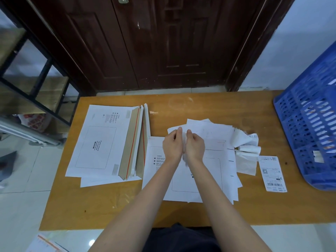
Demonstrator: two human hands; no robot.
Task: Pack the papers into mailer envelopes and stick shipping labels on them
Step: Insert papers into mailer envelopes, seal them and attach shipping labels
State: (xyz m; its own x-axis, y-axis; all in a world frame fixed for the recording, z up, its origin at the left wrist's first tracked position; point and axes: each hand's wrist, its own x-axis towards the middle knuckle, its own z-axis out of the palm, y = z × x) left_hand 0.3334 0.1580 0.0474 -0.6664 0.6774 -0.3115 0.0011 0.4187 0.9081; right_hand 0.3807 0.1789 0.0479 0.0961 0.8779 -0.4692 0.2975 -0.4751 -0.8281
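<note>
You are holding your left hand [172, 146] and right hand [195, 146] side by side, both grips curling on a blurred white strip [184, 153] between them. Under your grips a mailer envelope [198, 175] is lying on the table [181, 108], papers [209, 131] just beyond, a shipping label [272, 173] well right.

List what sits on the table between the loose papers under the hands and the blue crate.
In the head view: curled strips of label backing lie beside the loose papers, then one flat shipping label, then bare table before the blue crate.

Two hands [172, 146], one blue crate [312, 128], one flat shipping label [273, 173], two envelope piles [101, 142].
</note>
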